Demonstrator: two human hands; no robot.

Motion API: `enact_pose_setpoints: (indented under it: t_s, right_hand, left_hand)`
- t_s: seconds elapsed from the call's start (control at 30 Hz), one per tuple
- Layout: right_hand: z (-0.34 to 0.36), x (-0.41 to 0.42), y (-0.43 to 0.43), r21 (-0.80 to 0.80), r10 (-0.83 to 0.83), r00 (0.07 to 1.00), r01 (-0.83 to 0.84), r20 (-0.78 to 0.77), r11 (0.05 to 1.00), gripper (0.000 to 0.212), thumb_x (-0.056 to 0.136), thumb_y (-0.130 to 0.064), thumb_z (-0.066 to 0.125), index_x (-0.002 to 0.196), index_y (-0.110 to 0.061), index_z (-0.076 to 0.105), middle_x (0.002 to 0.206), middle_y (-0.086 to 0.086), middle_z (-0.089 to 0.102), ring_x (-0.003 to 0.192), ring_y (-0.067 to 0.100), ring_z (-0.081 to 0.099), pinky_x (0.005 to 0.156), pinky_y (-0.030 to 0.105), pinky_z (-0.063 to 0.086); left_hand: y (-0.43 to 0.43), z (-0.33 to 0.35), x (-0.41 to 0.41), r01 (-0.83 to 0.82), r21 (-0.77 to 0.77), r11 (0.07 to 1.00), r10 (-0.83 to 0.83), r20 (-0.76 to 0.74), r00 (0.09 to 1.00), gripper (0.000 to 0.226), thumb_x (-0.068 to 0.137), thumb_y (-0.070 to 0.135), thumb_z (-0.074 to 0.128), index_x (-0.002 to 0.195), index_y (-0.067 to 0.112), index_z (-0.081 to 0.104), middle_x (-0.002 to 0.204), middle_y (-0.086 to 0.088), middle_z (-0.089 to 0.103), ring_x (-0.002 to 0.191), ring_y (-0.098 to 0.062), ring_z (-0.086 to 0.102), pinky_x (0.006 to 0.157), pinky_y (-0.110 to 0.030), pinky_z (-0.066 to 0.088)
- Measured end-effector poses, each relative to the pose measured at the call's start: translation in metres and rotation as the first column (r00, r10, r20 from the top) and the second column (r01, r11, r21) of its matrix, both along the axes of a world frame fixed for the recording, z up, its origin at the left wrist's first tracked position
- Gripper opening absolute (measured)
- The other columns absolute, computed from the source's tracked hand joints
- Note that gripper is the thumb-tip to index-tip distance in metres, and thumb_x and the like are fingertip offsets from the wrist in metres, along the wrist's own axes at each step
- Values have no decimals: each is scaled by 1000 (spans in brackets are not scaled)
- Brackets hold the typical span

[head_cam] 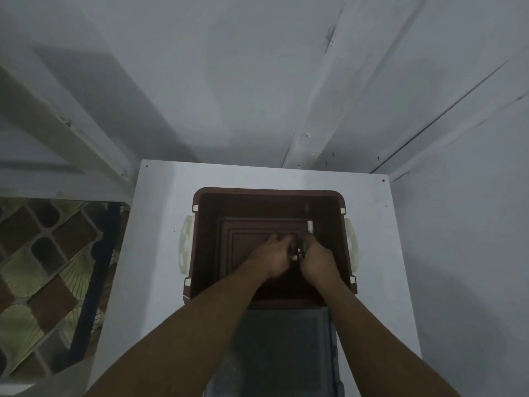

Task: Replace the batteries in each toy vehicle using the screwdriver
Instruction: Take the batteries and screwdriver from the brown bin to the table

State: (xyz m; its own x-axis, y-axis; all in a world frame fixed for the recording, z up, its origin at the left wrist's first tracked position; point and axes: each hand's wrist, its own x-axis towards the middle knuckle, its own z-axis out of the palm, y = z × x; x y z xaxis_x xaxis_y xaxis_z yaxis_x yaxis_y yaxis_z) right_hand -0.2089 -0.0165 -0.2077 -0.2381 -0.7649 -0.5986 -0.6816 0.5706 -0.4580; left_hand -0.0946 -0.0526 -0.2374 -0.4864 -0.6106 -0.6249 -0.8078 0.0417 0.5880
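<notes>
Both my hands reach down into a dark brown plastic box that stands on a white table. My left hand and my right hand meet near the box's middle, fingers curled around a small dark object with white parts between them. It is too dim and small to tell what that object is. A small whitish cylinder lies in the box just beyond my right hand. No toy vehicle or screwdriver can be made out clearly.
White clip handles stick out from the box's left and right sides. A grey lid or tray lies at the table's near edge. White walls close in behind and to the right. A patterned floor shows at the left.
</notes>
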Motion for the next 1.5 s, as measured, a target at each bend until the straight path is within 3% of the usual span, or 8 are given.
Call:
enact_pose_setpoints:
  t_s: [0.3,0.43,0.63,0.77,0.83,1.07,1.27,1.5]
  right_hand:
    - [-12,2,-6,8,-131,990,130,43,991,27,102,-20,39,129,-20,40,83,2,54,63,6,47,46,18,33]
    - [-15,4,-10,-4,-120,993,120,-14,993,37,99,-12,41,135,-12,32,85,6,55,66,14,51,56,25,37]
    - [-12,4,-14,-84,-180,982,184,54,979,18,96,-14,46,113,-10,52,84,7,62,66,16,55,56,26,40]
    - [-19,9,-19,164,-582,697,573,418,803,22,95,-6,39,80,-9,55,79,13,58,67,23,55,57,32,49]
    - [-22,12,-19,242,-670,564,650,482,721,24,93,0,37,76,-6,51,68,11,51,60,23,52,54,30,47]
    - [-28,22,-18,17,-155,982,154,109,988,12,91,-20,54,80,-15,55,73,-1,55,79,21,56,61,25,35]
    - [-33,42,-18,87,43,999,-43,1,995,38,73,-38,79,95,-13,61,102,7,66,96,24,63,69,25,41]
    - [-24,71,-23,136,342,913,-319,-224,938,28,89,-22,59,114,-10,61,119,15,63,111,31,61,87,34,50]
  left_hand:
    - [-1,-4,18,147,-63,987,-143,57,988,28,96,17,51,124,15,52,131,-15,37,109,-38,56,93,-36,47]
    - [-2,-4,21,171,-98,980,-160,112,981,34,97,18,50,130,11,47,137,-19,38,124,-40,49,100,-41,44]
    - [-1,-9,32,-226,-113,968,228,11,973,35,102,30,48,130,8,48,132,-20,52,123,-37,51,96,-36,41]
    - [-4,-6,33,-579,118,807,591,-173,788,26,105,19,43,121,7,59,95,-14,66,80,-22,59,66,-25,41]
    - [-4,0,32,-664,319,676,733,-194,652,20,105,17,42,105,10,61,72,-2,51,59,-12,43,50,-20,36]
    - [-7,8,31,-758,597,261,947,-7,320,31,101,15,30,80,14,53,67,-3,52,51,-14,41,49,-21,31]
    - [-11,8,44,-832,554,31,999,21,50,32,97,17,33,70,14,51,59,-1,42,49,-15,37,47,-23,28]
    - [-9,6,56,-852,522,37,999,-4,41,32,98,23,37,70,14,50,60,-1,41,51,-14,32,49,-25,24]
